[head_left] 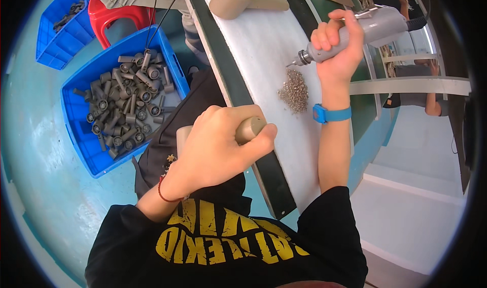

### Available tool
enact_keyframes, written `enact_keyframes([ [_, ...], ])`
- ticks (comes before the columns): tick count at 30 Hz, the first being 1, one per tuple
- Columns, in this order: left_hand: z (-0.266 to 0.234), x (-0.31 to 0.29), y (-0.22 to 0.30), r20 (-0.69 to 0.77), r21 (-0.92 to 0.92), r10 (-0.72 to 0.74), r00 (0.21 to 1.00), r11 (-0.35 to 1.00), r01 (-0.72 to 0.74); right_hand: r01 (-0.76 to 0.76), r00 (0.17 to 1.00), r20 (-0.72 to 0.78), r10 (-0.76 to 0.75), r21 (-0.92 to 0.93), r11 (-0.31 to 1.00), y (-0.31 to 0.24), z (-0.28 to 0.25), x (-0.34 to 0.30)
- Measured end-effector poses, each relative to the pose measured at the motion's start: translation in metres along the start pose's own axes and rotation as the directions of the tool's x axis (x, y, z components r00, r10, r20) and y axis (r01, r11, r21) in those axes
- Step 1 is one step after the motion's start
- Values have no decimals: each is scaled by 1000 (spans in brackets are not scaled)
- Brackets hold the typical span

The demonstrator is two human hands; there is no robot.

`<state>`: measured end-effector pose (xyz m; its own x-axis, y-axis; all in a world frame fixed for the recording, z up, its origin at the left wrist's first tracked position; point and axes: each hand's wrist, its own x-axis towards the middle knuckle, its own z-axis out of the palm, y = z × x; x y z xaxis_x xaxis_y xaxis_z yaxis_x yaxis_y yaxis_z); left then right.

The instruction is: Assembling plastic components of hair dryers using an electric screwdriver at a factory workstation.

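The work looked to be partway through a single piece, with no joint open to inspection. At the centre of the frame the left hand (218, 141) had its grip closed around a tan fan-like part (251, 130), whose rounded end showed between thumb and fingers; most of it was covered, so whether any screw was already in it could not be told. In the upper right, the right hand (337, 49) had its grip wrapped round a grey electric screwdriver (380, 27), the bit (290, 64) pointing at the top edge of a heap of small screws (294, 92) on the white-covered worktop (299, 151). Whether the tip touched or carried a screw was too small to make out. Driving a screw into the held part seemed not yet done, as tool and part were well apart. Another tan fan body (231, 4) lay at the top of the worktop, and many darker parts (127, 93) filled a blue crate (170, 57) at the left; whether those were finished or waiting could not be judged.
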<state>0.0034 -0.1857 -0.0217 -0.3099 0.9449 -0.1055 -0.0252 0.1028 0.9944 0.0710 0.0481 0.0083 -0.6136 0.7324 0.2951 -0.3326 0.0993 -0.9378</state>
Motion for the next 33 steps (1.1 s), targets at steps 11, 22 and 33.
enact_keyframes([
  [11, 6, 11, 2, -34, 24, 16, 999, 1000, -15, 39, 988, 144, -47, 57, 998, -11, -8, 1],
  [22, 4, 17, 11, -228, 20, 121, 966, 993, -120, -59, 942, 323, -88, 418, 907, -49, 0, -5],
  [33, 9, 14, 30, -170, -76, 303, 938, 945, -319, -122, 900, 404, -162, 592, 797, -94, 20, -31],
])
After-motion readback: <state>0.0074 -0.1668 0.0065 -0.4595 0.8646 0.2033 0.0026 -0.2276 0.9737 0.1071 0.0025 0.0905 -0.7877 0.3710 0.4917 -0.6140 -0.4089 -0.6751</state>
